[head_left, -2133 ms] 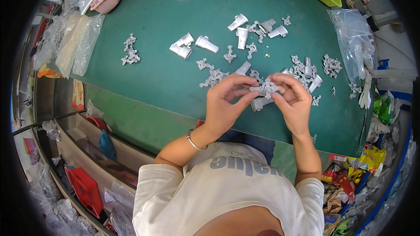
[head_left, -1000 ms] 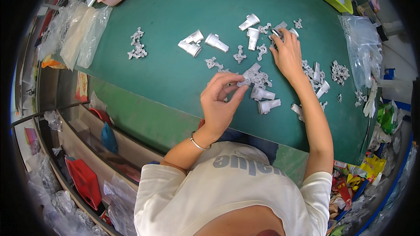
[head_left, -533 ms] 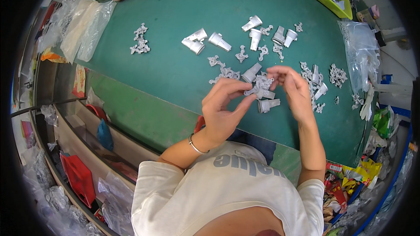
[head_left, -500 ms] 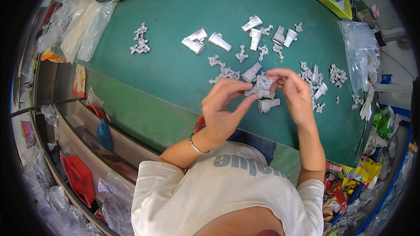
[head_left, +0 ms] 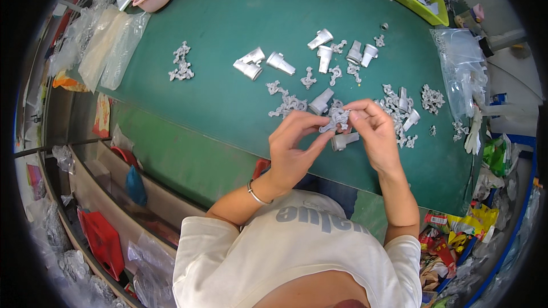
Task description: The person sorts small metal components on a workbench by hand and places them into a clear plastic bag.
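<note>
**Small grey casting pinched between both hands above the green table**

The left hand (head_left: 294, 145) and right hand (head_left: 374, 131) both pinch one knobbly grey metal piece (head_left: 337, 118) with thumb and fingertips, just above a grey tube-shaped part (head_left: 344, 140) on the green table (head_left: 228, 68). A loose grip could likely drop it among the scattered parts (head_left: 399, 108). Fingers hide the piece's shape; its join cannot be made out.

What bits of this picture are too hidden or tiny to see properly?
- Head view: the grey metal piece is partly covered by the fingertips of the left hand and right hand, so its shape is unclear.
- The yellow-green tray sits at the bent rim; its contents are too small to tell.
- The clear bag blurs what is inside.
</note>
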The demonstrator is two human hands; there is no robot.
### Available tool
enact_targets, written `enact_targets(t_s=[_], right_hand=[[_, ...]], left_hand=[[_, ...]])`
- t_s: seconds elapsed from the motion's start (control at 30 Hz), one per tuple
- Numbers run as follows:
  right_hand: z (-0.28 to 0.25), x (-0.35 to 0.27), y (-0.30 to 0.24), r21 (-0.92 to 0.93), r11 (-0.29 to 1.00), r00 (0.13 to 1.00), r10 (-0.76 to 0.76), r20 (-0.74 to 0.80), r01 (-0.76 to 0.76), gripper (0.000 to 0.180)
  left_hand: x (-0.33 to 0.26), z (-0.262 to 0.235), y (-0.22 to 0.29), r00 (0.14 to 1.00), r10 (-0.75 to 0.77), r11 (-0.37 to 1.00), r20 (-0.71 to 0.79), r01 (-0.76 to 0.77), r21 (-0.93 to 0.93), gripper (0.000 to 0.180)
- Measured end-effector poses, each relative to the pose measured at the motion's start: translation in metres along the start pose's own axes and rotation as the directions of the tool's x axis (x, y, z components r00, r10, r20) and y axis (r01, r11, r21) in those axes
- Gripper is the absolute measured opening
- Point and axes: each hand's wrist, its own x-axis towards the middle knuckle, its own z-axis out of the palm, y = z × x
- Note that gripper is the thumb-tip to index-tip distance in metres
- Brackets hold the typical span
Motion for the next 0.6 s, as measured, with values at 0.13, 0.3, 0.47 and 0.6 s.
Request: enact_targets(t_s=[0.13, 0.3, 0.47, 0.6], right_hand=[[-0.013, 0.001, 0.014, 0.044, 0.995, 0.996, 0.085, 0.000, -0.085, 0.012], [-0.071, 0.006, 0.023, -0.190, 0.978, 0.966, 0.031, -0.258, -0.082, 0.010], [-0.200, 0.005, 0.027, -0.479, 0.878, 0.767, -0.325, -0.553, 0.027, 0.008], [-0.274, -0.009, 0.022, -0.600, 0.795, 0.655, -0.405, -0.638, -0.092, 0.013]], left_hand=[[-0.003, 0.005, -0.014, 0.997, -0.054, 0.996, 0.061, 0.050, 0.071, 0.030], [-0.003, 0.003, -0.024, 0.993, 0.015, 0.947, 0.114, -0.051, 0.318, 0.034], [-0.008, -0.006, -0.032, 0.997, 0.012, 0.906, 0.072, -0.042, 0.421, 0.026], [-0.018, -0.013, -0.040, 1.000, 0.004, 0.889, -0.001, -0.003, 0.458, 0.023]])
